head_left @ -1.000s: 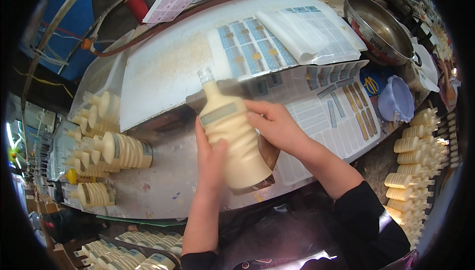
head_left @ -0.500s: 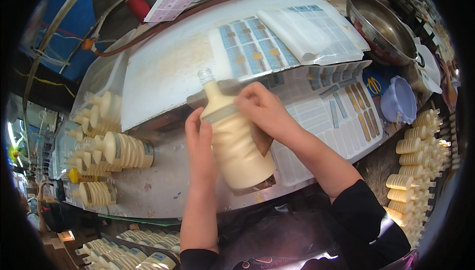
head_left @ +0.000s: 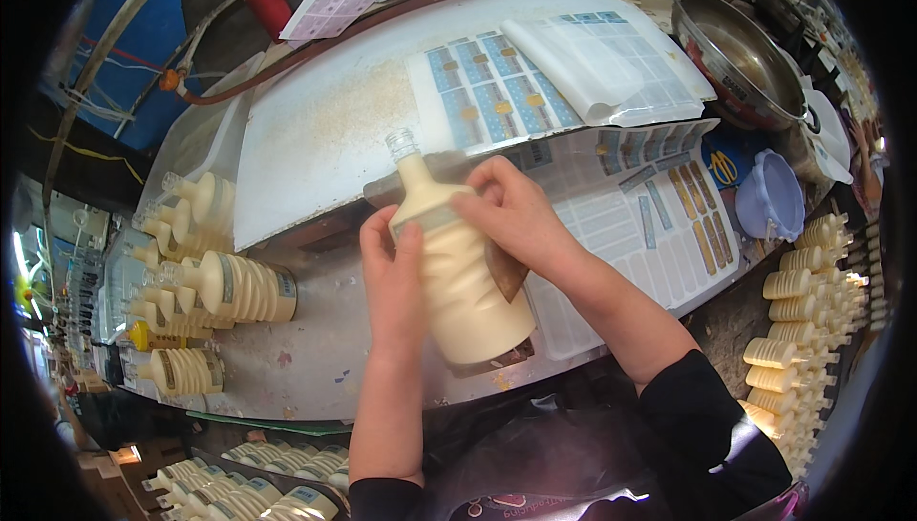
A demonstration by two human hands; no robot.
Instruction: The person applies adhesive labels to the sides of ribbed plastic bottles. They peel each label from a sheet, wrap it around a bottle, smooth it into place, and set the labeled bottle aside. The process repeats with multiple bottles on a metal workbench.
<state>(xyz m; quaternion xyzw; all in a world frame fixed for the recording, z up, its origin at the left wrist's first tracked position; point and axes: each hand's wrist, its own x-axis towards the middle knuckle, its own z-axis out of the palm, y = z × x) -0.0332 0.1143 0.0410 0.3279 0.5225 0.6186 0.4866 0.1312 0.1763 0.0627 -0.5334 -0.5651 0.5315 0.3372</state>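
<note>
Cream, wavy-grooved bottle (head_left: 468,294) with a clear threaded neck (head_left: 402,146) and a greyish label (head_left: 436,219) below the shoulder. Tilted at the near middle of the bench (head_left: 315,363), neck pointing far; clasped between left hand (head_left: 390,271) and right hand (head_left: 513,212).

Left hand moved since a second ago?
Yes: judged against the white board, the left hand has shifted up the picture, nearer the board's front edge.
</note>
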